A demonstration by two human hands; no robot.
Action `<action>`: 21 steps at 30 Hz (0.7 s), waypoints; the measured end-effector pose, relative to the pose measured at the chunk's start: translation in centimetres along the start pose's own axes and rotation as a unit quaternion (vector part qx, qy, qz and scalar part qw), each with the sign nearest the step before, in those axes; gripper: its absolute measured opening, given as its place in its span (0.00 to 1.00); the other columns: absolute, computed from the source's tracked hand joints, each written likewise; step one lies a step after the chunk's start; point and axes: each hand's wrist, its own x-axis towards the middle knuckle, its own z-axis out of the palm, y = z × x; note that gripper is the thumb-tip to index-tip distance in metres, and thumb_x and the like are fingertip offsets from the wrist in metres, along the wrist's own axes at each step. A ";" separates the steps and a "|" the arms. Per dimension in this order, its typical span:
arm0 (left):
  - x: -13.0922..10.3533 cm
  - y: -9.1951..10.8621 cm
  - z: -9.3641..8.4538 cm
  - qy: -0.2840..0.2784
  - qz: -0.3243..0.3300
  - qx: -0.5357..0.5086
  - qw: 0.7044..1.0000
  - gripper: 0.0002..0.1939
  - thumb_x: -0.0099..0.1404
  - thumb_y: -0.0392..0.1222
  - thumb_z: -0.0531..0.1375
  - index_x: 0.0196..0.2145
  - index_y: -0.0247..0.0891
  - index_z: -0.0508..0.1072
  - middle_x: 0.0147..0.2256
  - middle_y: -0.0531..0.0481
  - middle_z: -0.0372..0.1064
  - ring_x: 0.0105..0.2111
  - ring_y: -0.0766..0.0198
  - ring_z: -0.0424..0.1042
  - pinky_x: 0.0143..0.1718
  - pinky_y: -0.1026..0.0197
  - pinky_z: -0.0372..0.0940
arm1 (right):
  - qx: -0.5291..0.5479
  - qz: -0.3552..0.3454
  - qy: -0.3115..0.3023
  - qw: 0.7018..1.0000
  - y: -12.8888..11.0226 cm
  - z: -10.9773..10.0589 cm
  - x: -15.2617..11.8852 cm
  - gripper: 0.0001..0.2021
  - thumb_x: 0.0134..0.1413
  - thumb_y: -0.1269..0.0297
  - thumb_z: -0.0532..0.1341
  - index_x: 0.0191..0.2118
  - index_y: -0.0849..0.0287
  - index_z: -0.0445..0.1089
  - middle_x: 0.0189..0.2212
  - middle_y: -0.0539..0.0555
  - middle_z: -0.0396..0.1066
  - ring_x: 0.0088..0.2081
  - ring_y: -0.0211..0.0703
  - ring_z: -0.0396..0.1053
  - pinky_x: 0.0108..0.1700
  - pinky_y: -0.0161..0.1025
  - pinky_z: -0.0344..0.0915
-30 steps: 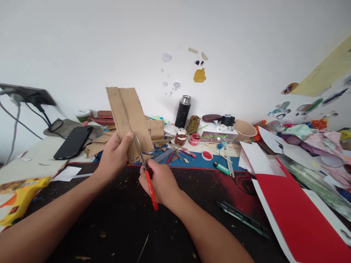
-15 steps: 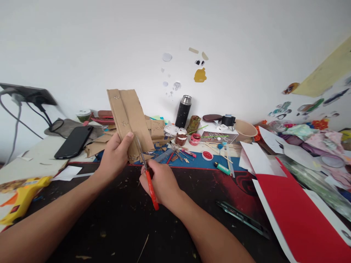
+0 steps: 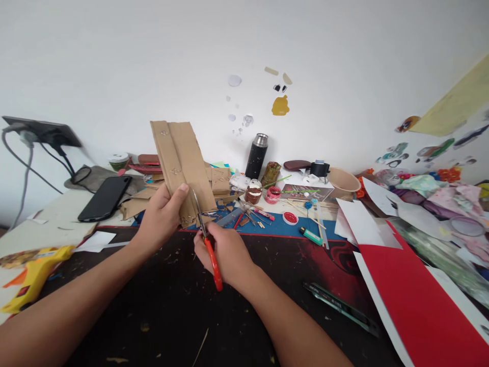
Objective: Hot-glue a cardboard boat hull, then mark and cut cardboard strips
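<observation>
Little has changed: left of the black vacuum flask [image 3: 256, 157], the left hand [image 3: 162, 211] keeps its fingers clamped on the corrugated cardboard [image 3: 193, 165], the right hand [image 3: 231, 252] round red-handled scissors [image 3: 214, 265], blades at it; cutting seems barely advanced.

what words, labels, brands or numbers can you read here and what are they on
None can be read for certain.
Dark utility knife: pale marks along its body, too small and blurred.
Yellow glue gun: a label on top, too blurred.
Teal lighter: pale patch, too small to tell.
Cardboard and scissors: no lettering I can make out.
</observation>
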 end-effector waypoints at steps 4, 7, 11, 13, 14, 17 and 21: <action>0.1 0.6 -0.3 0.006 -0.001 0.037 0.999 0.28 0.67 0.69 0.65 0.47 0.42 0.76 0.43 0.44 0.82 0.43 0.46 0.80 0.38 0.53 0.77 | 0.019 -0.011 -0.032 0.999 -0.6 -0.8 -0.2 0.10 0.69 0.55 0.71 0.45 0.54 0.76 0.36 0.53 0.84 0.37 0.48 0.82 0.40 0.38 0.68; 0.2 1.1 -0.5 0.016 0.006 0.081 0.997 0.28 0.67 0.69 0.63 0.46 0.41 0.75 0.44 0.43 0.82 0.41 0.47 0.79 0.37 0.52 0.76 | 0.008 0.010 -0.052 0.999 -0.7 -1.1 -0.3 0.15 0.68 0.48 0.72 0.46 0.54 0.76 0.32 0.51 0.81 0.34 0.47 0.80 0.38 0.38 0.65; 0.3 1.3 -0.5 0.022 0.031 0.123 0.992 0.26 0.67 0.69 0.62 0.45 0.42 0.75 0.45 0.44 0.83 0.43 0.46 0.79 0.40 0.50 0.77 | 0.033 0.032 -0.065 0.997 -0.6 -1.2 -0.3 0.22 0.62 0.41 0.75 0.39 0.53 0.71 0.30 0.49 0.78 0.32 0.45 0.77 0.34 0.38 0.62; 0.3 1.3 -0.5 0.023 0.035 0.133 0.990 0.28 0.67 0.70 0.61 0.45 0.42 0.75 0.45 0.44 0.84 0.44 0.45 0.79 0.40 0.50 0.77 | 0.069 0.034 -0.071 0.994 -0.5 -1.2 -0.2 0.25 0.60 0.40 0.77 0.36 0.53 0.67 0.30 0.48 0.79 0.32 0.44 0.77 0.36 0.37 0.63; 0.3 1.2 -0.5 0.021 0.034 0.136 0.990 0.29 0.67 0.71 0.61 0.45 0.42 0.76 0.44 0.44 0.84 0.43 0.45 0.79 0.39 0.51 0.77 | 0.088 0.036 -0.076 0.993 -0.5 -1.2 -0.2 0.27 0.59 0.40 0.78 0.35 0.53 0.66 0.31 0.48 0.80 0.32 0.43 0.78 0.36 0.36 0.64; 0.3 1.0 -0.6 0.017 0.026 0.138 0.990 0.32 0.66 0.76 0.60 0.45 0.42 0.76 0.42 0.44 0.83 0.40 0.46 0.79 0.34 0.52 0.75 | 0.129 0.051 -0.091 0.986 -0.3 -1.1 -0.2 0.28 0.53 0.39 0.81 0.36 0.54 0.68 0.31 0.47 0.79 0.33 0.44 0.78 0.36 0.36 0.66; 0.3 0.8 -0.5 0.014 0.027 0.129 0.991 0.34 0.65 0.77 0.61 0.46 0.42 0.76 0.42 0.44 0.83 0.40 0.45 0.79 0.34 0.52 0.76 | 0.231 0.103 -0.120 0.960 0.0 -0.5 -0.2 0.30 0.52 0.38 0.81 0.49 0.54 0.75 0.30 0.47 0.77 0.31 0.46 0.80 0.30 0.36 0.69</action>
